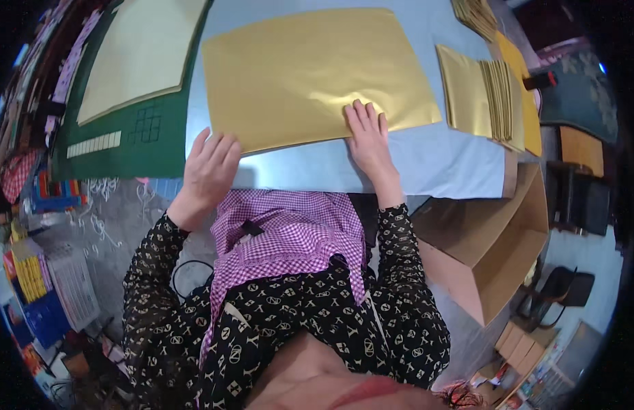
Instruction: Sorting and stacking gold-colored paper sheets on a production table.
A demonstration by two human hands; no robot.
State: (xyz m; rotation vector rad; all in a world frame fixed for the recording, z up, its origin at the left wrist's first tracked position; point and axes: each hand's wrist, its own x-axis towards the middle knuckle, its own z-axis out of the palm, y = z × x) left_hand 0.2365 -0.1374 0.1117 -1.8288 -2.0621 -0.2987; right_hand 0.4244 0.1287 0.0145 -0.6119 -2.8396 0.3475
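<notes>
A large sheet of shiny gold paper [303, 75] lies across the light blue table cover [433, 164] in front of me. At its near left corner, my left hand [211, 167] has its fingers bent and closed over the paper; the thumb is hidden. My right hand [370, 140] rests on the near edge, right of the middle, with its fingers stretched flat on the gold surface. Light glares off the paper just beyond those fingertips. Close to the sheet's right side lies a stack of folded gold paper pieces [467, 92].
On the left, a green cutting mat [153, 147] carries a stack of cream sheets [143, 51] and a pale strip [93, 144]. More folded gold pieces [475, 15] lie at the far right. An open cardboard box [460, 239] stands below the table's right end. White cords [98, 219] lie at left.
</notes>
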